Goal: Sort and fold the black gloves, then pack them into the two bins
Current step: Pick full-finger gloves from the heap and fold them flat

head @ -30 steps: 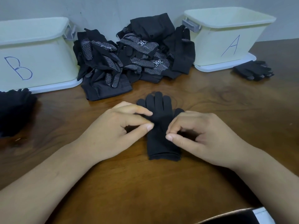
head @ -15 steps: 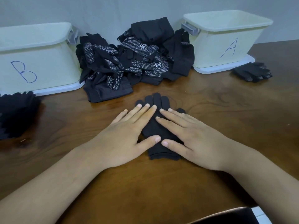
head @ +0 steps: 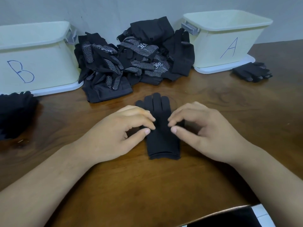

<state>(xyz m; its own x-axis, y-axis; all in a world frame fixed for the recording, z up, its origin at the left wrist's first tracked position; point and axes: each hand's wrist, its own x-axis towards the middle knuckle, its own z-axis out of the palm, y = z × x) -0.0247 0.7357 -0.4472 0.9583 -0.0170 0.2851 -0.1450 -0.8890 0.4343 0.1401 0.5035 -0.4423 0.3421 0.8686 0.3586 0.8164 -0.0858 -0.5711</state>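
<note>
A plain black glove (head: 162,141) lies flat on the wooden table (head: 155,185), fingers pointing away from me, cuff toward me; it looks like two stacked layers. My left hand (head: 114,133) is curled at its left edge, thumb and fingertips pinching the fabric. My right hand (head: 206,130) mirrors it on the right edge. A heap of black gloves (head: 131,59), many with white grip dots, lies against the wall between bin B (head: 41,63) on the left and bin A (head: 218,45) on the right.
A small stack of dotted gloves (head: 252,72) lies in front of bin A at the right. Another pile of plain black gloves (head: 14,112) sits at the left edge before bin B. A dark object with a white border (head: 229,217) pokes in at the bottom right.
Half a second ago both hands lay flat, pressing the glove. Now their fingers have lifted and curled, pinching the glove's two side edges.
</note>
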